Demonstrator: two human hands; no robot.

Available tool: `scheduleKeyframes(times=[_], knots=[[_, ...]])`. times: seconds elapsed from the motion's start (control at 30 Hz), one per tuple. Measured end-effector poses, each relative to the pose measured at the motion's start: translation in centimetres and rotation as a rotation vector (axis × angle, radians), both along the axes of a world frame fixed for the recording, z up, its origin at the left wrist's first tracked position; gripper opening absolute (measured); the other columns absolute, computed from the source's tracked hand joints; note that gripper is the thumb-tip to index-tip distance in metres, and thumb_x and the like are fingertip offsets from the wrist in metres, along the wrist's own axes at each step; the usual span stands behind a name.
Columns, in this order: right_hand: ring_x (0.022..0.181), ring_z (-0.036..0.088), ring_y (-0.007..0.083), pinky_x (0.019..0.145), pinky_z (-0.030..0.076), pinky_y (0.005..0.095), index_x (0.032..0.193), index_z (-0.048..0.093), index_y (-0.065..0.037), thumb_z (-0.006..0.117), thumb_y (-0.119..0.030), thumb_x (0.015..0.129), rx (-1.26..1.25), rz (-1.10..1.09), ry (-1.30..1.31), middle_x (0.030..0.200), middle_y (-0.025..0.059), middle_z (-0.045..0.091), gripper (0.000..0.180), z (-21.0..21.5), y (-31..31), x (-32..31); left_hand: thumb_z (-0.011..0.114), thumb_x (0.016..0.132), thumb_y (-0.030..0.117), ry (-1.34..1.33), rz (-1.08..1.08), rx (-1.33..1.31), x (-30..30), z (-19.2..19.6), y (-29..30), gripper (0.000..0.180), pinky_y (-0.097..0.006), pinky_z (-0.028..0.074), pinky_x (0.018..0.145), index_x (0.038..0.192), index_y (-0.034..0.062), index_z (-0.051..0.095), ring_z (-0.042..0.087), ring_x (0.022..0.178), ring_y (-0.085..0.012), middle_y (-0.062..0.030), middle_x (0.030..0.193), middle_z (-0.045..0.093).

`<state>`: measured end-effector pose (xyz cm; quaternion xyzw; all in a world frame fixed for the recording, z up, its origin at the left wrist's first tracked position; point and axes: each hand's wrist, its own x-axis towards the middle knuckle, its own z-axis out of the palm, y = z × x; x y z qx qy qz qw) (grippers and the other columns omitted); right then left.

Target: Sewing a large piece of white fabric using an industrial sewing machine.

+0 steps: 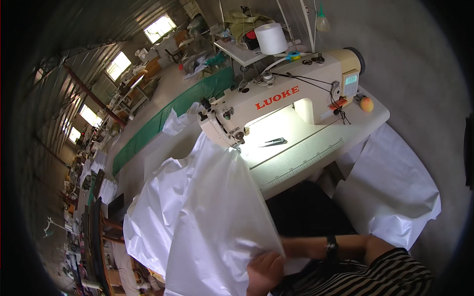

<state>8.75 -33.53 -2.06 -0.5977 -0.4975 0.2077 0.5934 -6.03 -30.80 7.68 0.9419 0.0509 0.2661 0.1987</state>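
A large, shiny white sheet [212, 207] hangs in folds from the needle end of a sewing machine [281, 91] and drapes down toward me. My left hand [266, 271] is closed on the sheet's edge, low in front of my body. My right forearm, with a dark band at the wrist, reaches in from the right; its hand is hidden behind the sheet, so its fingers do not show. On the lit machine bed [301, 158] lies a pair of small thread snips [274, 142], apart from both hands.
A white thread cone [271, 38] stands behind the machine. An orange-yellow round fruit [367, 104] sits at the table's right end. More white sheeting [390, 182] hangs at the right. Green cloth [168, 116] runs along the far side, and cluttered work tables stand at the left.
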Motion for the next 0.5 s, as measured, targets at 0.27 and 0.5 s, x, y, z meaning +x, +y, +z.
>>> scheduleKeyframes(times=[0.27,0.5], knots=[[0.074,0.068,0.0323,0.068,0.055,0.0418,0.141,0.039,0.004,0.054,-0.03,0.098,-0.396,-0.028,0.371,0.085,0.0142,0.068,0.057,4.0,0.3,5.2,0.062,0.072,0.003,0.126,-0.352,0.009,0.0,-2.0,2.4,0.013,-0.04,0.046,0.053,0.084,0.0063,0.058,0.056,0.062,-0.0285,-0.0093,0.074,0.054],[0.063,0.067,0.0332,0.056,0.052,0.0441,0.135,0.04,0.011,0.054,-0.013,0.089,-0.627,-0.299,-0.647,0.069,0.0134,0.066,0.054,4.1,4.4,5.2,0.062,0.076,0.005,0.253,-0.284,0.076,2.8,-2.3,7.3,0.011,-0.041,0.049,0.056,0.086,0.0078,0.059,0.061,0.066,-0.0303,-0.01,0.075,0.058]])
